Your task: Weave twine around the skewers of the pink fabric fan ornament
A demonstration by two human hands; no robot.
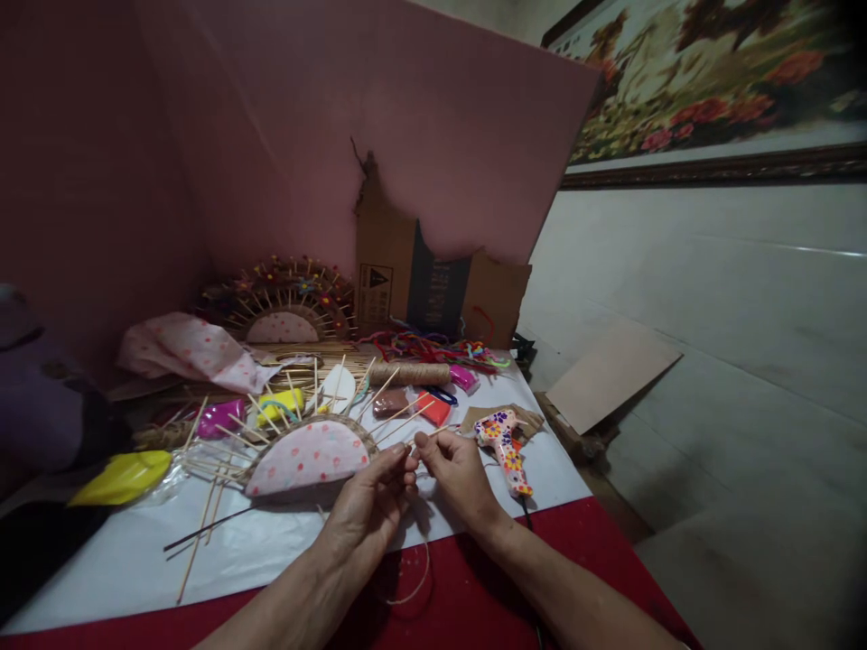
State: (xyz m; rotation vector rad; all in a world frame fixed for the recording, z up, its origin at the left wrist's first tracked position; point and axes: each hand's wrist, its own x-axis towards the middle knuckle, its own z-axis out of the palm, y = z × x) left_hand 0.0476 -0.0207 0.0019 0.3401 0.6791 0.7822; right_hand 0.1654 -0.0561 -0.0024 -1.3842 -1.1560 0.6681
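Against a pink partition (291, 135), on a white-covered table (264, 555), a polka-dot fabric half-round (312, 460) edged with wooden sticks lies left of the fingers, long axis crosswise, left hand (375, 495) nearer. The right hand (455, 471) pinches narrowly, apparently on twine (428, 567); I cannot tell what the curled left holds.

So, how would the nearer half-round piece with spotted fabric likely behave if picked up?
The nearer half-round piece would probably keep its shape, as its spotted face looks taut. The thin sticks fanning out around it seem apt to snap or snag if knocked. It may be awkward to grip there, since they jut in several directions.
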